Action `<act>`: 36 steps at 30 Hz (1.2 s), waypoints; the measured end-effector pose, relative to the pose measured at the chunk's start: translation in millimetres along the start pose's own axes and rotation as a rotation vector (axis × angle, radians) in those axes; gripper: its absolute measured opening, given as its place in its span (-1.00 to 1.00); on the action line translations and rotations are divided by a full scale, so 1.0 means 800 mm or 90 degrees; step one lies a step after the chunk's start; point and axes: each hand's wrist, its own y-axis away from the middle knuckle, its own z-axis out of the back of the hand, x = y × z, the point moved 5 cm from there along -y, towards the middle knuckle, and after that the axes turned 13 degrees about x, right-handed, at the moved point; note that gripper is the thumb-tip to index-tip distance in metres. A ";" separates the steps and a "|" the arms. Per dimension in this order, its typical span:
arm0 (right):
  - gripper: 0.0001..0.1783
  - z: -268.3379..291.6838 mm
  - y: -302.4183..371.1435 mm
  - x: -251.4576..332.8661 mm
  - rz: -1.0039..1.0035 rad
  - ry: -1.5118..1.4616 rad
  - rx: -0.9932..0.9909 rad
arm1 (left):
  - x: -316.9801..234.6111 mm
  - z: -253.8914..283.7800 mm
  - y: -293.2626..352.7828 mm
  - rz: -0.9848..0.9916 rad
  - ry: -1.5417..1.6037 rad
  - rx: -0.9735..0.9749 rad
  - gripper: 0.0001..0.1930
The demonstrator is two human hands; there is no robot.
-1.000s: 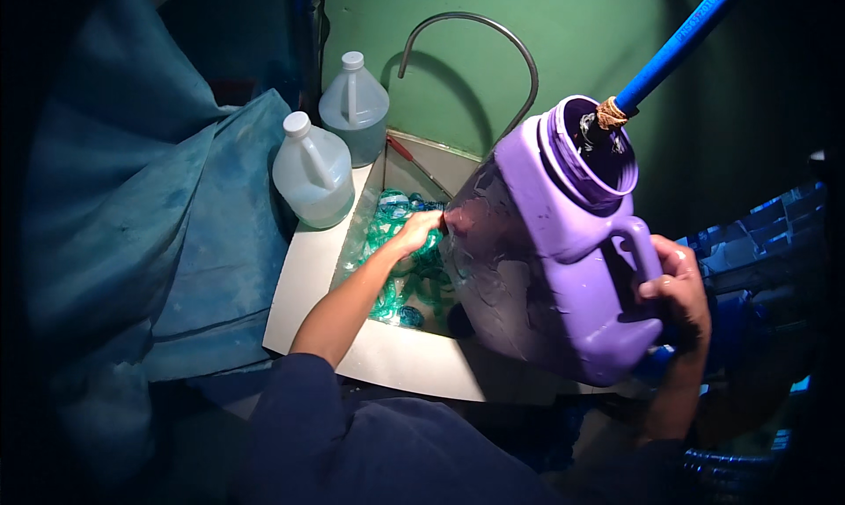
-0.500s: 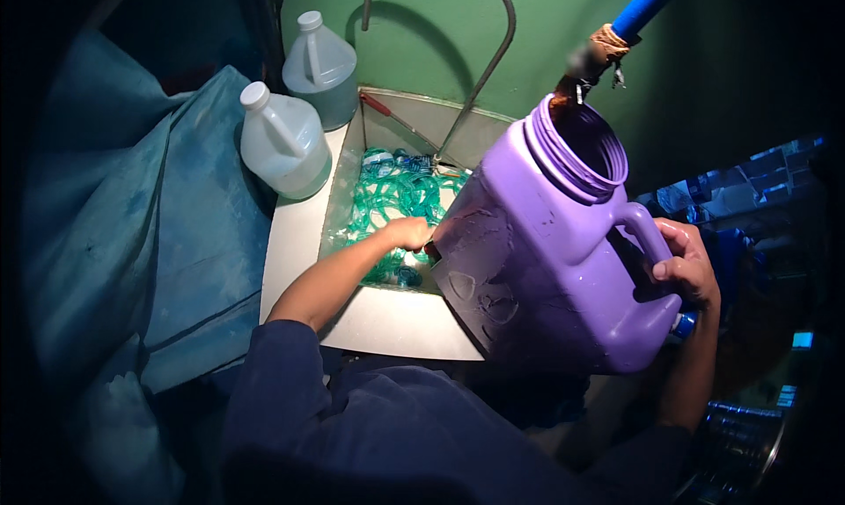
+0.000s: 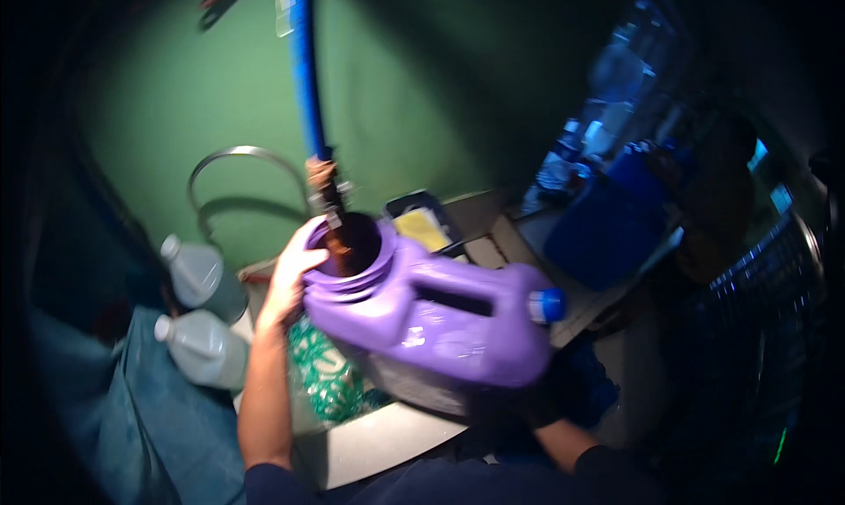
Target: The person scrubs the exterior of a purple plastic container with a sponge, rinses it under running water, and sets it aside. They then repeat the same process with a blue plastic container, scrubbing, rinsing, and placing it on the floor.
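Jug [image 3: 480, 351], purple and wide-mouthed, fills the middle of the view, tilted, with its open mouth [image 3: 352, 285] toward 10 o'clock and a blue cap [image 3: 547, 305] at 3 o'clock. All directions below are taken from the jug, 12 being the top of the view.

Of the two hands, the left hand [image 3: 289, 276] is at 10 o'clock, closed on the rim of the mouth with its thumb over the lip. The right hand is hidden in shadow by the jug's underside; its forearm [image 3: 563, 443] comes in from between 4 and 5 o'clock, and I cannot tell whether that hand is open or gripping.

A blue hose [image 3: 304, 74] hangs down from 11 o'clock, its wrapped, dark end reaching into the mouth; something brownish at the tip is too blurred to tell.

Green plastic pieces [image 3: 327, 377] lie in a basin at 8 o'clock, beside the pale worktop [image 3: 378, 443] at 7. Two white-capped translucent jugs [image 3: 204, 351] stand near each other around 9 o'clock. A curved metal pipe [image 3: 238, 153] arches between 10 and 11. At 12 sits a dark tray with a yellow item [image 3: 424, 230], at 1 clear bottles [image 3: 556, 171], at 2 a blue container [image 3: 607, 219].
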 end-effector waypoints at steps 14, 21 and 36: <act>-0.33 0.047 0.015 -0.128 -0.017 -0.219 -0.057 | -0.030 0.039 -0.018 0.091 0.133 -0.166 -0.35; -0.25 0.089 0.113 -0.002 0.102 0.025 -0.155 | 0.072 0.072 0.062 0.003 0.203 -0.191 -0.46; 0.13 -0.280 0.165 0.231 0.713 1.028 0.245 | 0.334 0.075 0.191 0.303 0.487 -0.418 -0.54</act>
